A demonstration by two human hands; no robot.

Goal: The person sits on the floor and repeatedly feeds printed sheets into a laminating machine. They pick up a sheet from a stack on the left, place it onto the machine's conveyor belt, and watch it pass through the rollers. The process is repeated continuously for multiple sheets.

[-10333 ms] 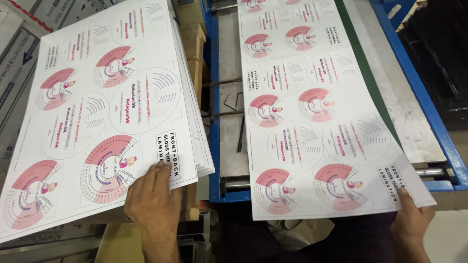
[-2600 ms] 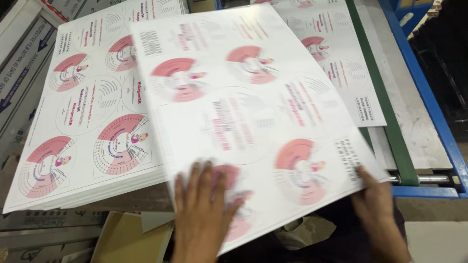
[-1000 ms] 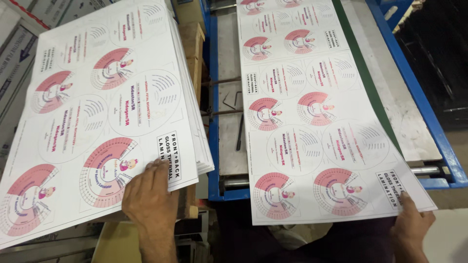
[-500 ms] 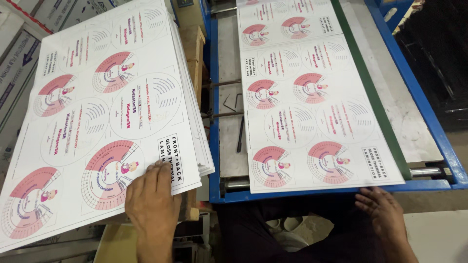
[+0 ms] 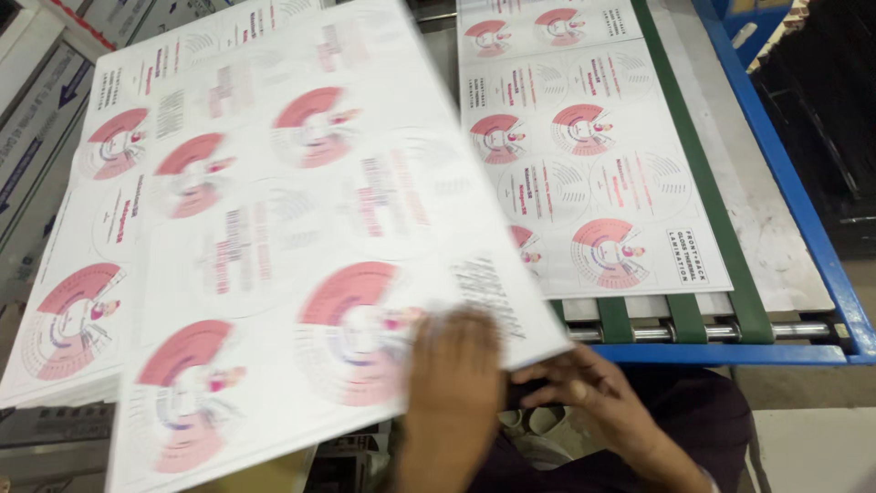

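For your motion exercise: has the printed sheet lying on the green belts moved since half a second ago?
Yes. The printed sheet has travelled up the green belts, away from the person; its near edge now lies well past the metal roller.

A print shop: stacked printed sheets [image 5: 82,301] beside a blue-framed feed table [image 5: 803,237] with green belts [image 5: 693,173] and rollers [image 5: 721,331].

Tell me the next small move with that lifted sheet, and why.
Probably slide the lifted sheet right onto the feed table. Both hands, left hand and right hand, hold its near edge, and the previous sheet has already advanced up the green belts.
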